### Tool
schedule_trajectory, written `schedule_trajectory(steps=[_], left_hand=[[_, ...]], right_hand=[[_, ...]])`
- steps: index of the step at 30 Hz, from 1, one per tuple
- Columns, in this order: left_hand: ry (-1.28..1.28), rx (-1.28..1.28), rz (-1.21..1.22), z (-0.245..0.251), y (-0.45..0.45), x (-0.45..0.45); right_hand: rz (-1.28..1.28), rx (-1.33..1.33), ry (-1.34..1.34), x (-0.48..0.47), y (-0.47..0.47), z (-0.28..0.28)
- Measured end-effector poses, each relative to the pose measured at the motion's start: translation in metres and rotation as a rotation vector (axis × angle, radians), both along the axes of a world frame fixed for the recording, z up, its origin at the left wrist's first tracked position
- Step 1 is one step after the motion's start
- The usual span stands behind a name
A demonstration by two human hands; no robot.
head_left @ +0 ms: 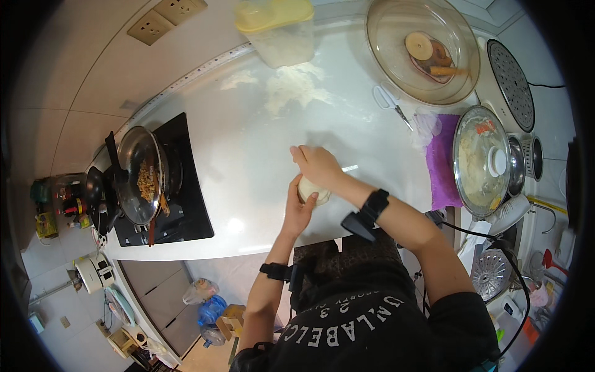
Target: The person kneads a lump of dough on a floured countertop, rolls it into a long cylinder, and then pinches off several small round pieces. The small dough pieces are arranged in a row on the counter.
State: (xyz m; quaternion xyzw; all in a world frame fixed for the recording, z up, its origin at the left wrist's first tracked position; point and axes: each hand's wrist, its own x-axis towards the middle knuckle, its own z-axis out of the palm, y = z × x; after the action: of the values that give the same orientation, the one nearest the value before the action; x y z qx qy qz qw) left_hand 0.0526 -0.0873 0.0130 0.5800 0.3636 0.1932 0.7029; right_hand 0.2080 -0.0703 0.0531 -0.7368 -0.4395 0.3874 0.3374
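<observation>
A pale, rounded lump of dough (314, 191) lies at the near part of the white countertop (241, 153). My left hand (300, 204) curves around its left and near side, thumb on top. My right hand (318, 165) is over its far side with the fingers bent; whether those fingers press the dough is hidden. White flour (295, 88) is scattered farther back, in front of a clear plastic container with a yellow lid (279, 16).
At left, a glass-lidded pan (139, 176) stands on a black cooktop (195, 214). White-handled scissors (393, 104), a large clear bowl (379, 56), a purple cloth (439, 162) and a glass-lidded bowl of pale contents (469, 172) are at right.
</observation>
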Motion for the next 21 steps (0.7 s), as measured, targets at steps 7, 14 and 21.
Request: schedule_trajectory(steps=[7, 14, 21], left_hand=[[0.36, 0.729, -0.222, -0.028, 0.014, -0.032], [0.256, 0.728, -0.094, -0.046, 0.061, -0.034], [0.367, 0.823, -0.015, -0.041, 0.091, -0.016]], right_hand=[[-0.003, 0.463, -0.711, -0.06, -0.029, -0.024], [0.198, 0.551, -0.603, -0.042, 0.024, -0.061], [0.148, 0.389, -0.495, -0.024, 0.073, -0.065]])
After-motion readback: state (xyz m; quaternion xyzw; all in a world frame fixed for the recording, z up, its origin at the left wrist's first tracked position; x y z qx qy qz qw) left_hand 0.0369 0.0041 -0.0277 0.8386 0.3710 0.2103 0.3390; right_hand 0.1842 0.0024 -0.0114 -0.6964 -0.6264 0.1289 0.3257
